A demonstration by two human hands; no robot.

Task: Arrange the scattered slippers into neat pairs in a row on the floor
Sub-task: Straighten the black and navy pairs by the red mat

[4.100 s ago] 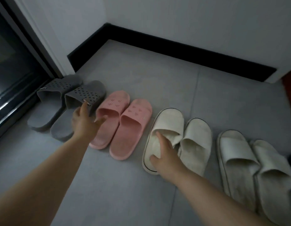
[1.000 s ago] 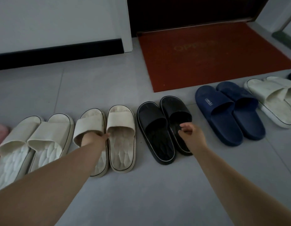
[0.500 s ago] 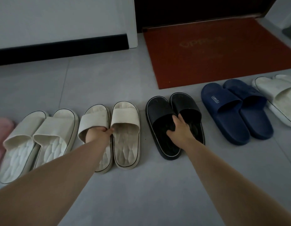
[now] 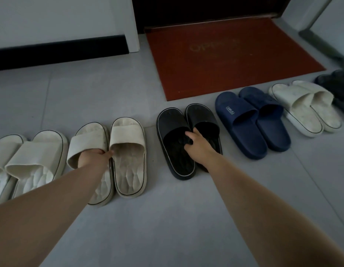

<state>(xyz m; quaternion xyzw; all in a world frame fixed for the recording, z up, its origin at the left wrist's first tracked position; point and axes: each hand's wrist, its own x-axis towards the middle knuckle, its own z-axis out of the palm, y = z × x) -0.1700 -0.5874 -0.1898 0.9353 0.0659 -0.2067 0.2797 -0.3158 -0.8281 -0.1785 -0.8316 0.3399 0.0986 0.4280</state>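
Slippers lie in pairs in a row on the grey floor. My left hand (image 4: 95, 157) is tucked under the strap of the left cream slipper (image 4: 88, 143), its thumb over the inner edge next to the right cream slipper (image 4: 128, 151). My right hand (image 4: 198, 146) grips the black pair (image 4: 173, 132) where the two slippers meet, fingers curled into the left one and thumb in the right one (image 4: 202, 118). A navy pair (image 4: 250, 120) lies to the right of it.
Another cream pair (image 4: 30, 160) lies at the far left, a white pair (image 4: 305, 106) and a dark pair (image 4: 338, 83) at the far right. A red doormat (image 4: 225, 58) lies behind the row before a dark doorway. A black skirting runs along the wall.
My right hand went from hovering over the black pair to gripping it where the two slippers meet. My left hand stayed in the cream slipper. The view shifted slightly right.
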